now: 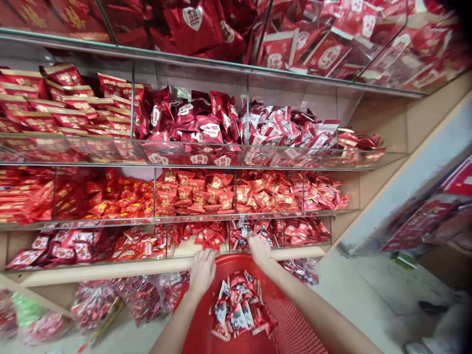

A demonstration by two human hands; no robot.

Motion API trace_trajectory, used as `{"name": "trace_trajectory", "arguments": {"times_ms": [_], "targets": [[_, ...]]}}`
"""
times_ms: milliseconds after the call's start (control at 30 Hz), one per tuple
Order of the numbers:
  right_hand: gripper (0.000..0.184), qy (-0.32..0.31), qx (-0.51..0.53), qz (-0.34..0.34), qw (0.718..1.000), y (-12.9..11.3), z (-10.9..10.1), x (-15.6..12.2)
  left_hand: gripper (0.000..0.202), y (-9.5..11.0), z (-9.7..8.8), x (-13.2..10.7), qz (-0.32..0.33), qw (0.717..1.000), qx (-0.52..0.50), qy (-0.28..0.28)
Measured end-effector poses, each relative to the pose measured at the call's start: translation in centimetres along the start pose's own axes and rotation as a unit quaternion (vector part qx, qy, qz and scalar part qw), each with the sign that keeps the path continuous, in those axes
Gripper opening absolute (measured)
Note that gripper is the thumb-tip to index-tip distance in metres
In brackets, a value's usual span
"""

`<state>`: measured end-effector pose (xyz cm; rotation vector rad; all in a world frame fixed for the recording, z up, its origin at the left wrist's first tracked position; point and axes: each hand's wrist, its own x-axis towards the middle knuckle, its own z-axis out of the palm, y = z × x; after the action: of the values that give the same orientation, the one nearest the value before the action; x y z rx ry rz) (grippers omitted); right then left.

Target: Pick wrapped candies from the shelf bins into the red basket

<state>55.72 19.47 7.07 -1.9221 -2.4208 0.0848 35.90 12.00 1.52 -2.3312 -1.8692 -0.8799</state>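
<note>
left hand: grip apparently clamped on the rim of the red basket. right hand: grip at patterned packets in the lowest shelf, closure indiscernible; more packets lie in the basket. ideally, steady the rim and lift clear of the shelf edge.

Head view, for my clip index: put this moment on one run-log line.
left grip: at rim of red basket | right grip: at bottom-shelf packets, hold unclear | basket contents: loose wrapped packets
</note>
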Motion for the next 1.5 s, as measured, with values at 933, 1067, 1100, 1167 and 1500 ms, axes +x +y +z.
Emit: {"name": "trace_trajectory", "arguments": {"times_ms": [933, 1067, 1100, 1167, 1500], "targets": [[0.034, -0.124, 0.581, 0.14, 0.792, 4.8, 5.9, -11.6, 0.031, 0.2, 0.0, 0.1, 0.002, 1.0, 0.012, 0.004], [0.035, -0.162, 0.61, 0.189, 0.752, 4.8, 7.2, -12.1, 0.031, 0.2, 0.0, 0.2, 0.0, 1.0, 0.009, 0.0], [0.034, -0.172, 0.615, 0.202, 0.742, 4.8, 7.6, -12.2, 0.031, 0.2, 0.0, 0.2, -0.002, 1.0, 0.009, -0.001], [0.035, -0.188, 0.629, 0.228, 0.719, 4.9, 8.1, -12.2, 0.031, 0.2, 0.0, 0.1, -0.005, 1.0, 0.011, -0.002], [0.025, -0.163, 0.6, 0.221, 0.751, 5.1, 10.7, -12.1, 0.031, 0.1, 0.0, 0.1, -0.001, 1.0, 0.01, 0.0]]}}
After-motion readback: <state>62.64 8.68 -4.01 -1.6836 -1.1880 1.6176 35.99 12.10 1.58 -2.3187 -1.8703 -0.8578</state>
